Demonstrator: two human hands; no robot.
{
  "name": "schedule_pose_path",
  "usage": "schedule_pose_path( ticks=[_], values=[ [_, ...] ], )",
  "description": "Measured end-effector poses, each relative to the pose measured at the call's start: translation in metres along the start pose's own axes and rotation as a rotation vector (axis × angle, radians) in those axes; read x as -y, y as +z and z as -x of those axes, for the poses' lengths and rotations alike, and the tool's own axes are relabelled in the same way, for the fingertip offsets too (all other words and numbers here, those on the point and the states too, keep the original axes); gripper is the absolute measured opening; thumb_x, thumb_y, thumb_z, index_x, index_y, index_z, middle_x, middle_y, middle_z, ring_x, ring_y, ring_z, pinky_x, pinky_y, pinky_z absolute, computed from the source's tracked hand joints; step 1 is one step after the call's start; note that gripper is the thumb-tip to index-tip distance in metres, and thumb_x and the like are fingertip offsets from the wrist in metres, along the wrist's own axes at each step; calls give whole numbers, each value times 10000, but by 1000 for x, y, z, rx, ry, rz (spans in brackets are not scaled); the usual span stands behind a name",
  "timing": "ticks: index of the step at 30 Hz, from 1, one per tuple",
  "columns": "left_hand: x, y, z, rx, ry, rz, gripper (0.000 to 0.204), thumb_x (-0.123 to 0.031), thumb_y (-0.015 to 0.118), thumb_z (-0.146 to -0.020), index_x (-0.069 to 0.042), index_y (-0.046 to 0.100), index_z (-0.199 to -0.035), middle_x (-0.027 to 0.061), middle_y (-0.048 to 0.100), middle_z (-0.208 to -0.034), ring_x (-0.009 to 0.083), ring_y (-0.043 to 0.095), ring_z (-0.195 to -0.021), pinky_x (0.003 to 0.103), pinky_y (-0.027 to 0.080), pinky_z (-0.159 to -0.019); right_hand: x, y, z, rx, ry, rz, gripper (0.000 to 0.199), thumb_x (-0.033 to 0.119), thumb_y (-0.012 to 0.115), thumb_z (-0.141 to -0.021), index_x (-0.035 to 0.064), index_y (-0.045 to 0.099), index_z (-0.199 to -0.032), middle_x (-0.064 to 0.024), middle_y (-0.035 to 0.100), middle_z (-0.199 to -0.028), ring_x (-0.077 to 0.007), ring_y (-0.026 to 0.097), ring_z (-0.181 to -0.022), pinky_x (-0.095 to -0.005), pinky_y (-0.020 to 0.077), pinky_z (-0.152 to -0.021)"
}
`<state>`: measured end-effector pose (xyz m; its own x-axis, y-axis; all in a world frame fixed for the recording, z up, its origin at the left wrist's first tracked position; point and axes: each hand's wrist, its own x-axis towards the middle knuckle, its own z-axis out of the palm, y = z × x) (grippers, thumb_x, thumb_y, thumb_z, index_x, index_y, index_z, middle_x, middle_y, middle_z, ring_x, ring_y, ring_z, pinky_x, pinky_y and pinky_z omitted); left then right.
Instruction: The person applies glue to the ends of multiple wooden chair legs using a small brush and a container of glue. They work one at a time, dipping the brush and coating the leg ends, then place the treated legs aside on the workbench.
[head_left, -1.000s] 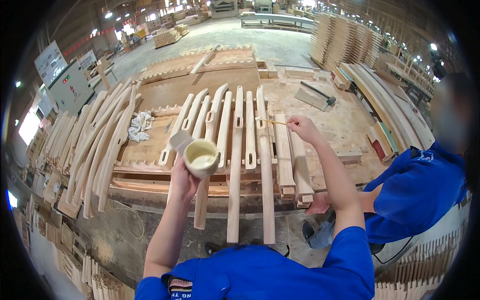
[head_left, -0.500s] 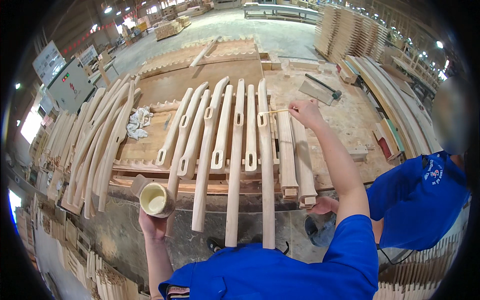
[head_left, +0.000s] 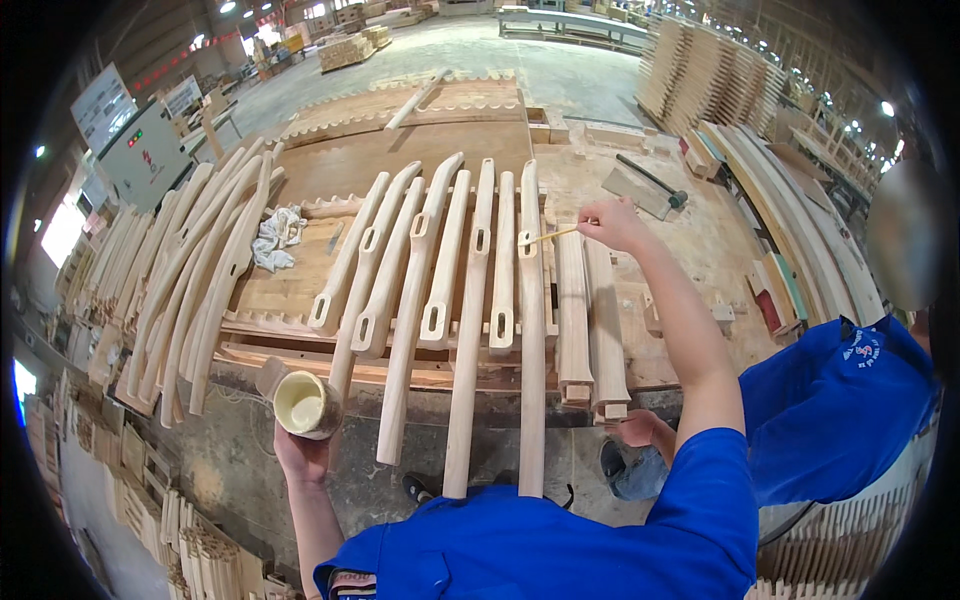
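1. Head view: the left hand [head_left: 300, 452] holds a small cup [head_left: 305, 404] of pale glue, low by the bench edge; the right hand [head_left: 612, 222] pinches a thin stick [head_left: 548, 237]; its tip touches a long wooden piece [head_left: 531, 330] on the workbench [head_left: 700, 240].

Head-worn fisheye, downward over workbench [head_left: 700, 250].

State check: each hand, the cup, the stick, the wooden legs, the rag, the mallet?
left hand: gripping the cup from below, off the bench
cup: held tilted, open, pale paste inside
right hand: pinching the stick
stick: level, tip at a slot in a leg
slotted legs: lying side by side, ends overhanging the bench edge
rag: crumpled on the bench
mallet: lying flat, untouched
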<state>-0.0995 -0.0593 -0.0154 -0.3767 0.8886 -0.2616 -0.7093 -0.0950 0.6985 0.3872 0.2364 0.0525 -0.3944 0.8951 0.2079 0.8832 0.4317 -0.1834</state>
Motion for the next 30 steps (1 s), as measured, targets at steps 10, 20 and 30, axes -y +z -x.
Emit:
schedule_pose_path(
  ticks=[10, 20, 30],
  values=[
    [0, -10, 3, 46, 11, -10, 432, -342, 380, -984, -75, 477, -1310, 107, 548, -1270, 283, 544, -1153, 481, 449, -983, -13, -9, 17, 2, -15, -56, 193, 327, 618, -816, 149, 673, -862, -21, 684, -819, -197, 632, -803, -431, 337, -882],
    [8, 6, -5, 39, 10, -39, 426, -346, 353, -990, -67, 489, -1282, 108, 573, -1226, 277, 592, -1080, 451, 521, -884, 1, 8, 19, -275, -10, 89, 102, 247, 646, -832, 146, 656, -818, -3, 639, -759, -186, 602, -788, -400, 304, -869],
    [15, 3, -4, 28, 1, -32, 432, -363, 353, -995, -72, 489, -1284, 98, 575, -1225, 256, 598, -1070, 423, 523, -878, 3, 15, 16, -414, -96, 170, 85, 243, 655, -819, 165, 627, -798, 8, 621, -744, -179, 581, -795, -419, 308, -852]
  ],
)
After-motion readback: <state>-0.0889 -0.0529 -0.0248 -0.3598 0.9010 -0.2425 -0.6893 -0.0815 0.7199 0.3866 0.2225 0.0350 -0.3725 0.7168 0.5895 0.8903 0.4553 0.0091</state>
